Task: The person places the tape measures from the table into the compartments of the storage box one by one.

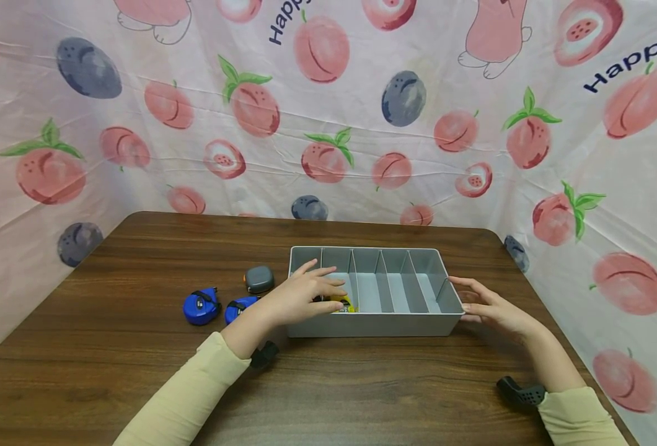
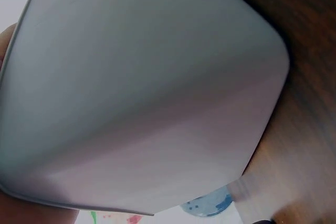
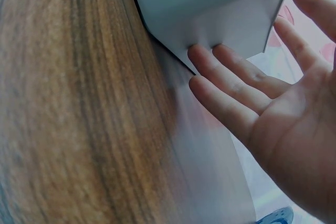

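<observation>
A grey divided box [image 1: 373,324] stands on the table, its compartments in a row. Over its left end reaches my left hand [image 1: 300,294], fingers spread and fairly straight, covering part of the first compartments. Below those fingers a yellow and black object [image 1: 345,303] shows in a left compartment, mostly hidden. My right hand [image 1: 493,310] is at the box's right end; in the right wrist view its straight fingers [image 3: 231,80] touch the end wall. The left wrist view is filled by the box's outer wall [image 2: 147,77].
Left of the box lie two blue tape measures, one in the open [image 1: 201,307] and another [image 1: 240,307] partly behind the left forearm. A dark grey rounded tape measure [image 1: 259,279] sits behind them. A fruit-print curtain [image 1: 328,111] hangs around the brown table [image 1: 373,390].
</observation>
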### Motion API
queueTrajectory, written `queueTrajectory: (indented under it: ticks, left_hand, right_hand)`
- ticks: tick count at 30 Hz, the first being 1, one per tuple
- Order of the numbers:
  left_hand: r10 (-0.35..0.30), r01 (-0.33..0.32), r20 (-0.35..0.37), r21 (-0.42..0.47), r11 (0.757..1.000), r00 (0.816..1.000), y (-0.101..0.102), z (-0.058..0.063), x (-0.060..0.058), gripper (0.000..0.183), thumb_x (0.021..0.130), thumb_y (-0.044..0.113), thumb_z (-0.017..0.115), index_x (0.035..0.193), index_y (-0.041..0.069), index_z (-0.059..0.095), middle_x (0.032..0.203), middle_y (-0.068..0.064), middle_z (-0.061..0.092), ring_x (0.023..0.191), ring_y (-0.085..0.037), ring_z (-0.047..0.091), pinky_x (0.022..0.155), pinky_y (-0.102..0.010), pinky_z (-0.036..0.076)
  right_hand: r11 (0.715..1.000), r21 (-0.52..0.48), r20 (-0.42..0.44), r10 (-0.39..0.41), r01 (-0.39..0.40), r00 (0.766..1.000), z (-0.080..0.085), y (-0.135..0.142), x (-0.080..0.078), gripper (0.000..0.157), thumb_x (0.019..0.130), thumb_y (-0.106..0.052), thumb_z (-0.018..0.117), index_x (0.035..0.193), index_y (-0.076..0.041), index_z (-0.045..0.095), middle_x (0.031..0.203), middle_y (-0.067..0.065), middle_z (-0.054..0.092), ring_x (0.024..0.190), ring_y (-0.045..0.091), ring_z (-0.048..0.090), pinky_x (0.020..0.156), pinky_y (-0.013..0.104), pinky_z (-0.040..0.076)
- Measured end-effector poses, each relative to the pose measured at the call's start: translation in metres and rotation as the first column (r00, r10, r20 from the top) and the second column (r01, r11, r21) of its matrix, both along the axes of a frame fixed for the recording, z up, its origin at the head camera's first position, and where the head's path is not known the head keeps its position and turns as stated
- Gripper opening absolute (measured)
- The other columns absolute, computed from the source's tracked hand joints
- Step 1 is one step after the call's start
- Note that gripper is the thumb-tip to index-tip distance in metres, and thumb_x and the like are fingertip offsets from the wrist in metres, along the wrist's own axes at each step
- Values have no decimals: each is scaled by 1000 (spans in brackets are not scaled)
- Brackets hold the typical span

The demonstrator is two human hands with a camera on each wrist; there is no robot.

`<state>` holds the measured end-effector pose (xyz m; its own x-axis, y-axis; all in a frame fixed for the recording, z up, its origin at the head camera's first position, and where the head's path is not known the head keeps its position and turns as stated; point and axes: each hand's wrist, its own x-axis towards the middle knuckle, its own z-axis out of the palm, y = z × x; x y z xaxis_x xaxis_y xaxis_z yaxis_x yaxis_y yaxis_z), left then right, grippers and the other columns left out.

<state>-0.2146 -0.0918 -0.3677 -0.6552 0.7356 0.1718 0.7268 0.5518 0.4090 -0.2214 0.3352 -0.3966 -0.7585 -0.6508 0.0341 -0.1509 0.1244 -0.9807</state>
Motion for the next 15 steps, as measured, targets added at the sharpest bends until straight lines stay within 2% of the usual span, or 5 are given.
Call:
queueTrajectory:
  ticks: [7,15]
  left_hand:
    - [16,-16,-2,-11,1000,1000,-1,2,2,41,96,37,58,128,13,64,136,-8,54,139,-27,29,113,-49,2]
    - [13,-14,-51,-23,1000,999,-2,5,4,47,94,37,61,132,10,59,138,-9,52,138,-29,30,112,-52,6]
  right_hand:
    - [1000,7,3,-3,2,1000,-1,1,-1,53,99,0,44,148,-4,24,135,38,28,116,18,53,91,33,47]
    - [1000,20,9,-8,8,1000,-1,2,0,54,99,-1,44,149,-3,23,136,39,27,116,18,53,91,32,47]
